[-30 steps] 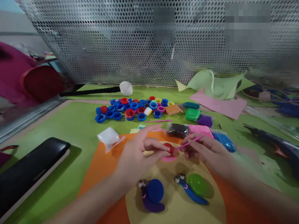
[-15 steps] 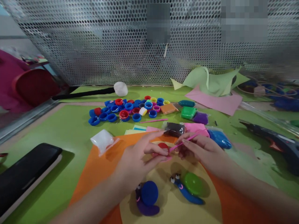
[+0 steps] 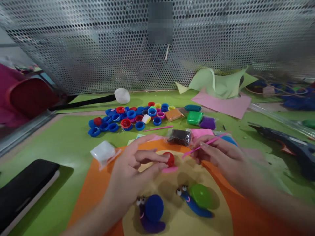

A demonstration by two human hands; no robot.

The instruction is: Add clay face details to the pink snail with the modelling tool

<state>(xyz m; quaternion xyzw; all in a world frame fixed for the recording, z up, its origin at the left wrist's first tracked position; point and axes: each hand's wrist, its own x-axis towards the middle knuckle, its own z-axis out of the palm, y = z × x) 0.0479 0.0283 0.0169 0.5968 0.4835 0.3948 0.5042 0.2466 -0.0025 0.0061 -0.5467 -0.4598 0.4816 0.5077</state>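
Observation:
My left hand (image 3: 134, 170) pinches a small red cap (image 3: 169, 159) that sits on a strip of pink clay (image 3: 170, 169), over the yellow paper (image 3: 179, 209). My right hand (image 3: 220, 155) grips a thin pink stick (image 3: 205, 144), whose tip points toward the red cap from the right without touching it. Two clay snails lie nearer to me: a purple one with a blue shell (image 3: 150, 211) and a blue one with a green shell (image 3: 197, 198).
Orange paper (image 3: 98, 190) lies under the yellow sheet on a green mat (image 3: 71, 141). Behind are several bottle caps (image 3: 130, 116), clay packs (image 3: 195, 118), a black clay bag (image 3: 179, 137), a white bag (image 3: 102, 152). A glue gun (image 3: 287, 144) lies right, a black case (image 3: 22, 186) left.
My right hand has drawn the pink stick back to the right, off the red cap. The camera has shifted, so everything sits a little further left in view.

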